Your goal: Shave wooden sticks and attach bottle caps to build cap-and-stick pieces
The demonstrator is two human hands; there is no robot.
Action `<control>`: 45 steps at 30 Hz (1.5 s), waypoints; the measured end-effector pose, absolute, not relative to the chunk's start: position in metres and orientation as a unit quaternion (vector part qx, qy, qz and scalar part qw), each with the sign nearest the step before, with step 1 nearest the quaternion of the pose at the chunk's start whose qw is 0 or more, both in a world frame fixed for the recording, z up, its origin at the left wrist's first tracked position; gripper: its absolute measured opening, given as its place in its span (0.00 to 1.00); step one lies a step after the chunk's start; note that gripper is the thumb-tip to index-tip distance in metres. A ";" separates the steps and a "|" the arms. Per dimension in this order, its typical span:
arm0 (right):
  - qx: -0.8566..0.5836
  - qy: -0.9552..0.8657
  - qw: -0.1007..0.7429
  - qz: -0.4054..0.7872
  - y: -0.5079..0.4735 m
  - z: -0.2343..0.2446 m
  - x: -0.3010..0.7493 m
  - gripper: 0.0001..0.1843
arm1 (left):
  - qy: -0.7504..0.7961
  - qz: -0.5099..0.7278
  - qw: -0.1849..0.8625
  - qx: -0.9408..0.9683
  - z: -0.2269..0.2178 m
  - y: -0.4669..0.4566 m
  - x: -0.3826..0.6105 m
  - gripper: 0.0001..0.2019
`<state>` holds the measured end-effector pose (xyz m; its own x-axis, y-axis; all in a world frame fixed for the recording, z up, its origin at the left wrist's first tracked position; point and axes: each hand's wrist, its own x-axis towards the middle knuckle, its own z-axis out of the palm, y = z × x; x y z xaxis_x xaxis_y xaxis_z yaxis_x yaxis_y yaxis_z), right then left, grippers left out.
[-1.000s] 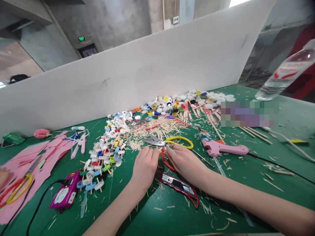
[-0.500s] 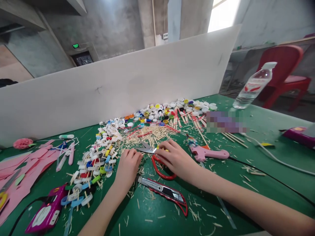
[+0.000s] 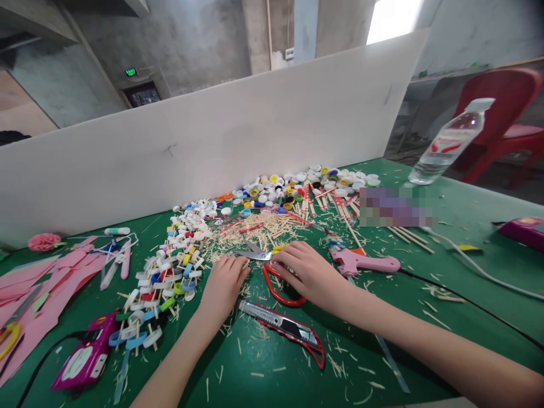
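Just left of the middle of the table, my left hand [image 3: 224, 283] has its fingers curled and pressed together beside the blades. Whatever its fingertips pinch is too small to make out. My right hand [image 3: 304, 272] is closed over the handle side of a pair of scissors [image 3: 262, 256], whose silver blades are parted and point left towards my left hand. One red handle loop shows below the right palm, and the rest is under the fingers. In front of both hands lies a red utility knife [image 3: 283, 327]. Cut stick pieces [image 3: 259, 226] are heaped beyond the blades.
Bottle caps threaded on sticks [image 3: 170, 272] run along the left, with loose caps [image 3: 272, 187] behind. A pink glue gun [image 3: 365, 263] lies right, its cord trailing. Pink paper [image 3: 55, 289], a purple box [image 3: 87, 354] and a water bottle [image 3: 450, 144] stand around. A white board [image 3: 212, 141] closes the back.
The view has shifted slightly. Both hands keep nearly the same places and poses around the scissors, and the blades remain parted.
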<state>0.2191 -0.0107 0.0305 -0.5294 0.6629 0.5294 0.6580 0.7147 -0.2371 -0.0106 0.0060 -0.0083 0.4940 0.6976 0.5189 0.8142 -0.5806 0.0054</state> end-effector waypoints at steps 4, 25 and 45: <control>-0.370 -0.880 0.297 0.010 -0.010 0.028 0.219 0.16 | -0.462 -0.229 0.102 -0.851 -0.006 0.005 -0.011 0.07; -0.350 -0.896 0.273 -0.001 -0.016 0.033 0.218 0.12 | -0.602 -0.231 0.119 -0.755 0.053 0.023 -0.056 0.08; -0.371 -0.890 0.263 -0.005 -0.025 0.032 0.217 0.08 | -0.559 -0.126 0.006 -0.820 0.041 0.163 0.016 0.09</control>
